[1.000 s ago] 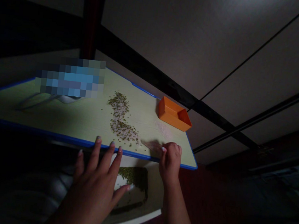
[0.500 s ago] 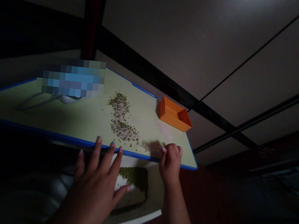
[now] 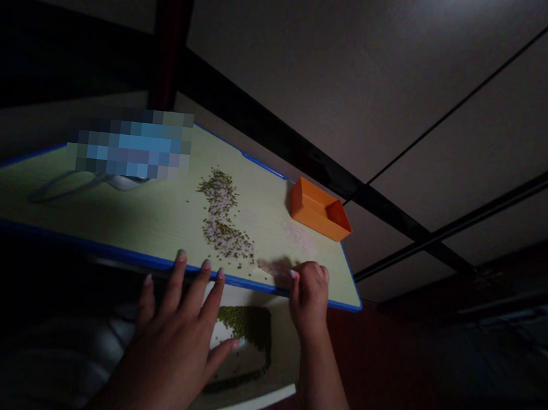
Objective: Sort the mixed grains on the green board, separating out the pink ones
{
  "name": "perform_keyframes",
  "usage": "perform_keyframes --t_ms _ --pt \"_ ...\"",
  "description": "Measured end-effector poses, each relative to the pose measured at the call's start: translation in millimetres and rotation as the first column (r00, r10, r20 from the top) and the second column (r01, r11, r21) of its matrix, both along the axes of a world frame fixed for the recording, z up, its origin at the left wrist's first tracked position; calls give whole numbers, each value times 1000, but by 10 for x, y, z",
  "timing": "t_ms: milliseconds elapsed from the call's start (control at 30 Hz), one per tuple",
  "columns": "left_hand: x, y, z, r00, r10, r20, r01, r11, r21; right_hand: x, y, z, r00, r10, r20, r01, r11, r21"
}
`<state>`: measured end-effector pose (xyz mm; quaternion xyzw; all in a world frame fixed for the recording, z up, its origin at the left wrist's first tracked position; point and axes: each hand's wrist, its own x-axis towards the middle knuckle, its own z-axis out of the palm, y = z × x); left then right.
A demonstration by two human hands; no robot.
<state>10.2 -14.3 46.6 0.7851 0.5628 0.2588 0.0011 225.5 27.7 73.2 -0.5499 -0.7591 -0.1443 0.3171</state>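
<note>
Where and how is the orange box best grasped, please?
I'd pinch the orange box by its near long wall, from above on the person's side: the open top leaves that wall's rim free, while the far side sits by the far edge of the table.

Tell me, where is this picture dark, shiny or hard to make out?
Head view: dim overall, the lower corners nearly black; a pale glare at the top of the wall panel; a shadow on the table left of the orange box; the see-through piece in the right hand faint; coarse squares masking something bluish on the table's left part.
</note>
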Motion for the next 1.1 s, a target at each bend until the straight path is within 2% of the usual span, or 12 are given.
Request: perform_keyframes --t_ms 200,533,933,1100 --pt "1 -6 10 1000 16 9 -16 1000 1 39 18 -43 999 -31 -43 33 999 43" --pt "5 -8 12 1000 18 -3 -18 1000 1 6 10 -4 999 32 -25 -32 999 8" --pt "-35 15 -79 999 -2 -39 4 999 51 -2 2 -6 995 82 -53 -84 996 -23" --pt "-30 19 -83 1000 -3 -30 4 999 40 -9 1 5 987 153 -48 -155 987 -31"
